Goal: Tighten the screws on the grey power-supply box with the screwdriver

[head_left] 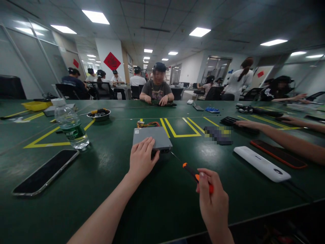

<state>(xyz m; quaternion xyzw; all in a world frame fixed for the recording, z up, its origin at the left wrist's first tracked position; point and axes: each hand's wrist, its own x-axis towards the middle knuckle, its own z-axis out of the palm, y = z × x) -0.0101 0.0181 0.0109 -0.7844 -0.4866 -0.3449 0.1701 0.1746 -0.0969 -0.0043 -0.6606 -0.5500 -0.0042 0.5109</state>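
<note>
Grip: your left hand (143, 154) is closed over the near left edge of a flat grey metal box (162, 139), fingers laid on its top, thumb at its near face. Your right hand (215, 198) grips a long-shafted screwdriver with an orange-and-black handle (189, 170), held by the handle's rear end. The box lies mid-scene on the glossy green table (63, 210), a multicoloured cable bundle (148, 124) at its far side. The screwdriver's tip is at the box's near right corner; contact cannot be confirmed.

Risks, as judged: under pressure the tip could skid and score the casing, owing to the slanted shaft and rearward hold. A skid leftward along the near face could reach your thumb. The box could swivel if your left hand eases while force bears on one corner.

Count: one box, one cable bundle, one screwdriver. At left, one clear plastic bottle with a green label (71, 128), one dark-faced phone with a pale edge (47, 172), one round metal bowl (101, 118) and one yellow plastic tray (37, 106). At near right, one long white rounded device (261, 163) and one dark slab with an orange edge (278, 154).
</note>
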